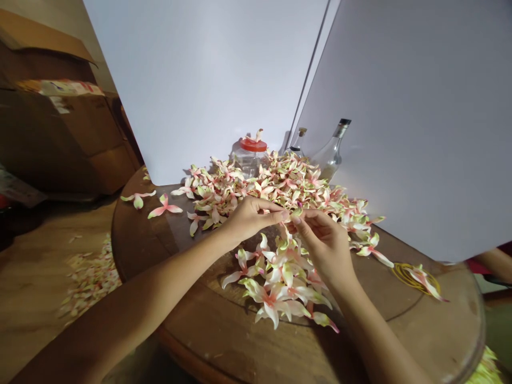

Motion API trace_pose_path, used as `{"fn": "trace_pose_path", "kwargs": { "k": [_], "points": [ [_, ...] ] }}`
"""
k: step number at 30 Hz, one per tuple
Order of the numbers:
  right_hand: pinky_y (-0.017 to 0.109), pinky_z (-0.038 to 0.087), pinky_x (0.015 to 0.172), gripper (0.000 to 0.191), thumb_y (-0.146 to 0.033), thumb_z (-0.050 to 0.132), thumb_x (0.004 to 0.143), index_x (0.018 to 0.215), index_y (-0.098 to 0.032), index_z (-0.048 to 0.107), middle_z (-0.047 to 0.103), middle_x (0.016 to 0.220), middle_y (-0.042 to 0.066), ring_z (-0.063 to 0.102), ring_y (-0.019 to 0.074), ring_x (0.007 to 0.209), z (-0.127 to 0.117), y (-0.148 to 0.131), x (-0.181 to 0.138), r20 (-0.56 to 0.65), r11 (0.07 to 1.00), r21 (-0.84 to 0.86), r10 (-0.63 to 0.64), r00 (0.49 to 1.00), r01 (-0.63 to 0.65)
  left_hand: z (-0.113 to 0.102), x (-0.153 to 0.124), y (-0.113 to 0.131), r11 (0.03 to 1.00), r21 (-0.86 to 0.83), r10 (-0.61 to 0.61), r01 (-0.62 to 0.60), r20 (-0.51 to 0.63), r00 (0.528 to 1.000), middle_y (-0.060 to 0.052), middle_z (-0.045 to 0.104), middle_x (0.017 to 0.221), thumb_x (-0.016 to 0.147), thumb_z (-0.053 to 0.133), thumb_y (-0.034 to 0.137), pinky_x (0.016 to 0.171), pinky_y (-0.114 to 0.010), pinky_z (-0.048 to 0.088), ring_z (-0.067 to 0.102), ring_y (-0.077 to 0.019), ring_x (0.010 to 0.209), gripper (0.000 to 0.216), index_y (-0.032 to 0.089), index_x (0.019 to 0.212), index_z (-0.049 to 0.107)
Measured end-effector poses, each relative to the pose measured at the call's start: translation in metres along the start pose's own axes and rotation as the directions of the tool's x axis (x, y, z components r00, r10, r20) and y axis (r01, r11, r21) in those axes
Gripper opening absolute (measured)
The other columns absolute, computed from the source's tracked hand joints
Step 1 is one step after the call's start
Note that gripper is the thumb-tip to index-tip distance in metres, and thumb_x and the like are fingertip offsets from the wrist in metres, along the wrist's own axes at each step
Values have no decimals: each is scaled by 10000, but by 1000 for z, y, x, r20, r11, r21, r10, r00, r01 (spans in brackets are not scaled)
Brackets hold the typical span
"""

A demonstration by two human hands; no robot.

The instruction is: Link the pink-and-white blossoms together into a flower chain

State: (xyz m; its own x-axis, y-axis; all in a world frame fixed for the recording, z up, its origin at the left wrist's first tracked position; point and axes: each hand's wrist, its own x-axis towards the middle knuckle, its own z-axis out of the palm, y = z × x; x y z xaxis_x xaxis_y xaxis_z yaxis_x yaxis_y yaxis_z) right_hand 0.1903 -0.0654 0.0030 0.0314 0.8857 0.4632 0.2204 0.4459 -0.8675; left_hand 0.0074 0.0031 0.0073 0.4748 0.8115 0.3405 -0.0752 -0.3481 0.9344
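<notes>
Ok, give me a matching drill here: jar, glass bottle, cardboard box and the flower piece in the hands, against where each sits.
Things: 1 jar; 2 glass bottle; 3 cardboard box; 4 flower piece.
Places: A off the table, far left; B pinched between left hand and right hand; C behind the flower pile, red lid on; D back right, beside the white board.
Pairs: 1-C; 2-D; 3-A; 4-B.
</notes>
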Motion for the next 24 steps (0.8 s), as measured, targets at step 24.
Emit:
{"fn": "trace_pose_path", "kwargs": {
  "k": [24],
  "points": [
    [261,508,654,115,-329,735,935,899,-221,745,706,791,13,631,137,705,4,-6,-2,-50,999,31,-5,999,7,7,-7,15,981,169,108,-91,-92,990,-24,829,949,857,803,314,842,-283,588,766,-185,874,133,239,959,843]
  ]
}}
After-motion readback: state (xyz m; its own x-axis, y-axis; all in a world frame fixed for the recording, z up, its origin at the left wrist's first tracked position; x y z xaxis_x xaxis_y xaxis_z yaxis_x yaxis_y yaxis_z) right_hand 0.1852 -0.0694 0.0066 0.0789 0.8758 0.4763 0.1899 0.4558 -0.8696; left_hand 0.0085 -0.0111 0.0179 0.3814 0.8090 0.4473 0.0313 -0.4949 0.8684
